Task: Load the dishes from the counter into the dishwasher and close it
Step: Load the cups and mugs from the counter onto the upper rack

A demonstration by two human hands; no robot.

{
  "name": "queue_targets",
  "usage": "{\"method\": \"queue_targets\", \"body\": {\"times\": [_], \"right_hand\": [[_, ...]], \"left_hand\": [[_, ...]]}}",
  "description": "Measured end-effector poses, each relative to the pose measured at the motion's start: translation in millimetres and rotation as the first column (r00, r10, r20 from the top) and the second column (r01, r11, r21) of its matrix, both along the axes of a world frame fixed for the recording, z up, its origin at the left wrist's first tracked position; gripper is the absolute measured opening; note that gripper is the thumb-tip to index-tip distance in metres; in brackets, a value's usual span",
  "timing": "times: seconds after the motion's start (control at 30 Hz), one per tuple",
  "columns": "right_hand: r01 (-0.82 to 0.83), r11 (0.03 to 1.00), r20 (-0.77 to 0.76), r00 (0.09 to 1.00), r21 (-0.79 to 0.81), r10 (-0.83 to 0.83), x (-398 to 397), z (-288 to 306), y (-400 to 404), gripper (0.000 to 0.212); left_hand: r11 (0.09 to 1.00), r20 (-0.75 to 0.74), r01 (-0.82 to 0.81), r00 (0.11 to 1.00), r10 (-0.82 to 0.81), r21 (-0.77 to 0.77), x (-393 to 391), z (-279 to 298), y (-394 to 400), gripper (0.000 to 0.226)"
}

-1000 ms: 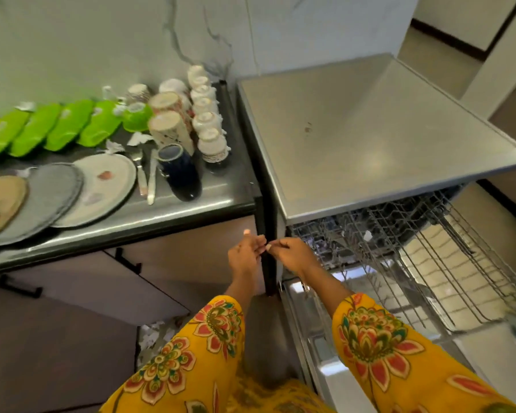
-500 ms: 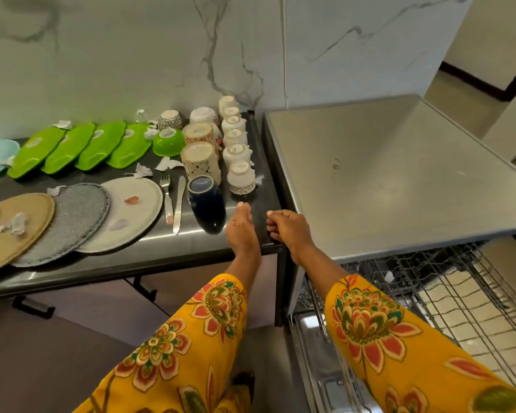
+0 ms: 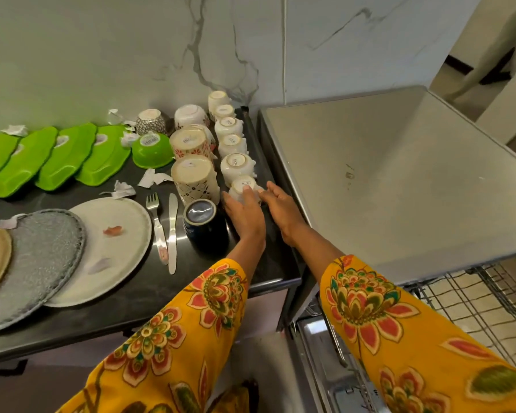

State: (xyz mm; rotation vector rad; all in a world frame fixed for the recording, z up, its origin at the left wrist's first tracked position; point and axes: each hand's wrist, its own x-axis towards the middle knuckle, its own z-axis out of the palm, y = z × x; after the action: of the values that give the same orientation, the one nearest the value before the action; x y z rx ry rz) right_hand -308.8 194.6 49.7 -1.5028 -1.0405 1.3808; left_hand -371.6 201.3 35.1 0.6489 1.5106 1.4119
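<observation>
White ceramic is what both hands are after: the nearest small cup (image 3: 242, 188), upside down at the near end of a row of white cups (image 3: 231, 138) along the right edge of the dark counter (image 3: 131, 299). The left hand (image 3: 245, 216) lies over its near side with fingers extended, one fingertip on the upturned base; they look to be touching it, not yet curled round it. The right hand (image 3: 282, 211) reaches in just right of the cup, fingers straight and relaxed, holding nothing.

Several things could go wrong from here, in my judgement. The cups stand almost touching, so a careless lift could knock the next one along. An inverted, glazed cup offers little to catch, and a light pinch could let it slip. The dark blue mug (image 3: 204, 226) sits just left of the left wrist, where a sleeve or forearm could topple it. The counter's right edge is close, with a gap before the dishwasher (image 3: 399, 180).

The dishwasher's door and most of its interior are cut off at the lower right; only part of the pulled-out wire rack (image 3: 474, 308) shows. The left palm hides the cup's near wall, so the exact contact is unclear. The plates (image 3: 111, 248) run off the left edge.
</observation>
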Motion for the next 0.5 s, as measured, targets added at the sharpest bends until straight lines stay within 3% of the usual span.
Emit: {"method": "queue_targets", "body": {"times": [0.5], "right_hand": [[0.040, 0.999, 0.022, 0.999, 0.000, -0.040, 0, 0, -14, 0.046]], "left_hand": [[0.998, -0.088, 0.020, 0.996, -0.026, -0.062, 10, -2, -24, 0.052]]}}
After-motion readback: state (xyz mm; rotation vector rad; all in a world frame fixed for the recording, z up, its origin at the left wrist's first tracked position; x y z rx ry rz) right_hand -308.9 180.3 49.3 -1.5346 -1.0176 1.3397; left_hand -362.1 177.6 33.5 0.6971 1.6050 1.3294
